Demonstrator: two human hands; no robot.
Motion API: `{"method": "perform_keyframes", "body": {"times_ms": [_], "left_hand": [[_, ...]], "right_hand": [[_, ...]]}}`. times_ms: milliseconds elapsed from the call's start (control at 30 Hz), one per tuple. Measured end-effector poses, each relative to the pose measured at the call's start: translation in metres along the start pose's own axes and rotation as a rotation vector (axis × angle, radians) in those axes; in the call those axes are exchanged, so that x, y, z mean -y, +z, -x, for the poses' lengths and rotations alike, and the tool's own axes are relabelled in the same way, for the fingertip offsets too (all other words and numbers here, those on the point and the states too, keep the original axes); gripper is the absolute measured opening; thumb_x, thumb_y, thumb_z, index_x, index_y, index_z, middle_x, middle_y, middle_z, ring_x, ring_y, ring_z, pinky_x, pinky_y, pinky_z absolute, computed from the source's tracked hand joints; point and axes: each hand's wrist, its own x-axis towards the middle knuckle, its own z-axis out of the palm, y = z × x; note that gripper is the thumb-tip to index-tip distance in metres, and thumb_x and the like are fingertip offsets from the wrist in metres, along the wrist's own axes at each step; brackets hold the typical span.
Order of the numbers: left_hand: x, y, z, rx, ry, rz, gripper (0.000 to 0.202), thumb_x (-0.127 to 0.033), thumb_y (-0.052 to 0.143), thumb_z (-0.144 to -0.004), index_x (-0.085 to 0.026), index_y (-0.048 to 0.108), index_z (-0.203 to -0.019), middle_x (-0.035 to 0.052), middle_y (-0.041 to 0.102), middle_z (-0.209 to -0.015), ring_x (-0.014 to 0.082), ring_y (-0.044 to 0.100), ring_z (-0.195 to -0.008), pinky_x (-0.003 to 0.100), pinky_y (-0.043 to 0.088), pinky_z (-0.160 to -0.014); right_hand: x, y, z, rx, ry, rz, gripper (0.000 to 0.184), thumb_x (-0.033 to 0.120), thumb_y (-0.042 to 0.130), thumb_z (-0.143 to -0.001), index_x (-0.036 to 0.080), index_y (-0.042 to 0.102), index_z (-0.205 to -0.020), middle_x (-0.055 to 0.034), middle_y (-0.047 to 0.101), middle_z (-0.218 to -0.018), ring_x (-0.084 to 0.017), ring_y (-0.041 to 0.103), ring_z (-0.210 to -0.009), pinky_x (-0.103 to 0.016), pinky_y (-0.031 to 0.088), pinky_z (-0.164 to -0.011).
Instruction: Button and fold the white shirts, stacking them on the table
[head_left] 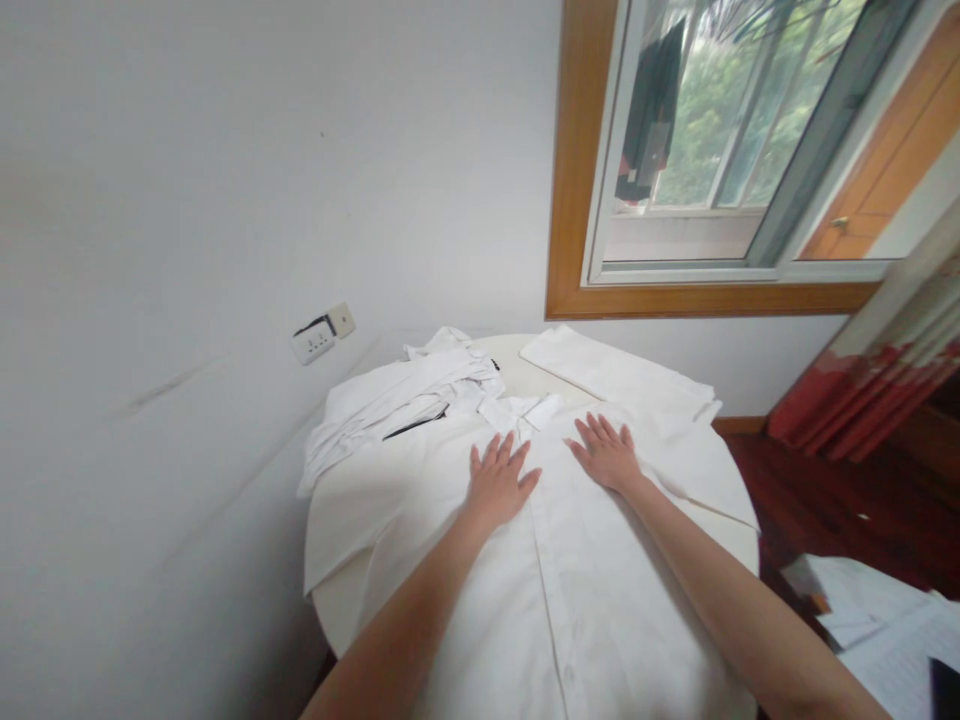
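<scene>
A white button-up shirt (555,590) lies spread face up over a round white table (341,610), collar toward the far side. My left hand (496,482) rests flat on the shirt's chest, left of the button placket, fingers stretched out. My right hand (606,452) lies flat on the right side of the chest near the collar (529,410), fingers spread. Neither hand holds anything.
A pile of white garments (405,395) with a dark strip sits at the table's far left. A folded white cloth (615,372) lies at the far right. A wall socket (321,335) is on the left wall; a window (720,150) behind; papers (877,610) on the dark floor at right.
</scene>
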Motion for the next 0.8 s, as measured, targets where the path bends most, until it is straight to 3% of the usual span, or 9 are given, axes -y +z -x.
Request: {"method": "perform_keyframes", "body": {"times_ms": [133,267,367,500,667,800], "left_hand": [[-0.001,0.001,0.001,0.015,-0.003,0.007,0.056,-0.061,0.028,-0.09,-0.036,0.04,-0.139,0.0022,0.033,-0.15,0.0295,0.025,-0.139,0.062,0.017,-0.11],[0.0,0.0,0.003,-0.007,0.013,0.027,0.052,-0.056,0.028,-0.092,-0.035,0.041,-0.137,0.0031,0.038,-0.148,0.0287,0.027,-0.138,0.06,0.02,-0.11],[0.007,-0.005,0.002,-0.051,0.054,0.066,0.048,-0.045,0.027,-0.095,-0.03,0.038,-0.139,0.0053,0.044,-0.143,0.0245,0.036,-0.133,0.052,0.028,-0.11],[0.027,-0.011,-0.001,-0.124,0.058,0.046,0.048,-0.031,0.035,-0.093,-0.018,0.038,-0.139,0.0111,0.048,-0.138,0.0213,0.042,-0.128,0.041,0.033,-0.109],[0.05,-0.011,0.003,-0.092,-0.059,-0.097,0.047,-0.035,0.039,-0.092,-0.015,0.048,-0.133,0.0144,0.047,-0.139,0.0266,0.039,-0.131,0.043,0.031,-0.11],[0.054,-0.006,0.007,0.002,-0.132,-0.13,0.05,-0.047,0.032,-0.093,-0.026,0.044,-0.137,0.0085,0.037,-0.148,0.0295,0.032,-0.136,0.059,0.025,-0.108]], "right_hand": [[-0.023,0.005,0.0,-0.063,0.013,0.026,0.065,0.058,0.018,-0.093,0.021,0.035,-0.144,-0.008,0.028,-0.151,-0.027,0.023,-0.14,-0.055,0.018,-0.11],[-0.028,0.007,0.001,-0.122,0.033,0.024,0.062,0.056,0.024,-0.093,0.019,0.041,-0.141,-0.0114,0.034,-0.149,-0.027,0.028,-0.138,-0.051,0.023,-0.109],[-0.025,0.003,0.002,-0.175,0.07,0.012,0.058,0.054,0.026,-0.094,0.02,0.045,-0.138,-0.0121,0.037,-0.147,-0.027,0.03,-0.137,-0.051,0.027,-0.107],[-0.022,-0.006,0.004,-0.227,-0.044,0.028,0.051,0.049,0.029,-0.095,0.026,0.045,-0.137,-0.0087,0.037,-0.148,-0.028,0.028,-0.138,-0.055,0.022,-0.108],[-0.013,-0.008,0.004,-0.216,-0.221,0.015,0.05,0.047,0.028,-0.096,0.027,0.044,-0.138,-0.0077,0.034,-0.149,-0.026,0.025,-0.139,-0.052,0.022,-0.109],[-0.005,0.001,0.008,-0.129,-0.282,-0.01,0.056,0.055,0.027,-0.094,0.029,0.041,-0.141,-0.0076,0.033,-0.149,-0.029,0.028,-0.138,-0.053,0.025,-0.107]]}}
